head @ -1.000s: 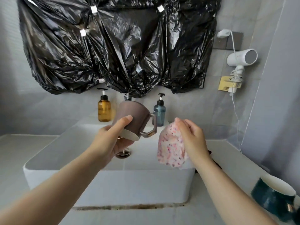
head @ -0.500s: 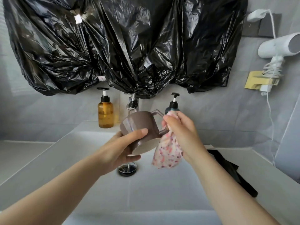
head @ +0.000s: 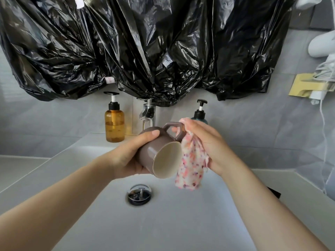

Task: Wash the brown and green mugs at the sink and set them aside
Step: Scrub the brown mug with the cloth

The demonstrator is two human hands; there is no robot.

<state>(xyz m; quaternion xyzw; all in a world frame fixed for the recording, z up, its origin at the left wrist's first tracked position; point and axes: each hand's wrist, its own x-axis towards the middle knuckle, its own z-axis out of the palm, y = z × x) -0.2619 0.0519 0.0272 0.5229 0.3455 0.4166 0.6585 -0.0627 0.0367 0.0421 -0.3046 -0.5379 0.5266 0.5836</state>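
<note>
Item, my head view: brown mug (head: 157, 153), held above the white sink basin (head: 199, 223), tipped on its side, cream mouth toward me, handle uppermost. Left hand (head: 126, 158): fingers and thumb wrapped round the mug's body. Right hand (head: 204, 142): fingers curled on a pink-speckled cloth (head: 190, 171) that hangs touching the mug's rim and handle. Below: drain stopper (head: 139, 195). Behind: chrome faucet (head: 148, 113), amber pump bottle (head: 114, 124), dark pump bottle (head: 200, 113), black plastic sheeting (head: 145, 48).
</note>
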